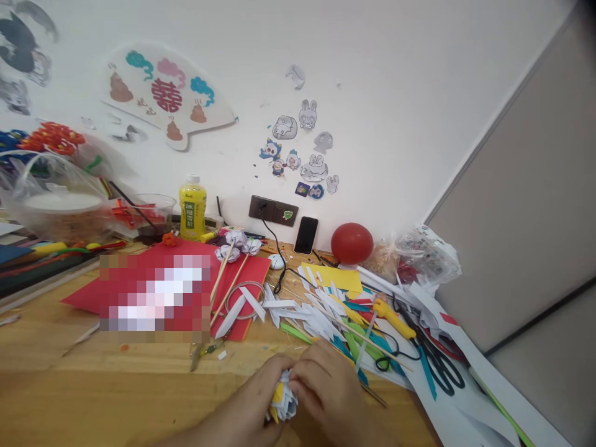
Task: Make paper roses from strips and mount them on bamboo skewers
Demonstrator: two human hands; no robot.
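Near the table's front edge, a small bundle of folded white and yellow paper is pinched between both my hands. My left hand wraps it from the left side, fingers partly out of sight. From the right, my right hand presses thumb and fingertips against its upper part. Just beyond the hands lie loose folded white paper pieces, with green and blue ones at their right. White paper flowers on wooden sticks rest on red paper.
A yellow glue gun and black scissors lie at the right, on white paper sheets. At the back stand a yellow drink bottle, a phone and a red balloon. A black cord hangs from the wall socket.
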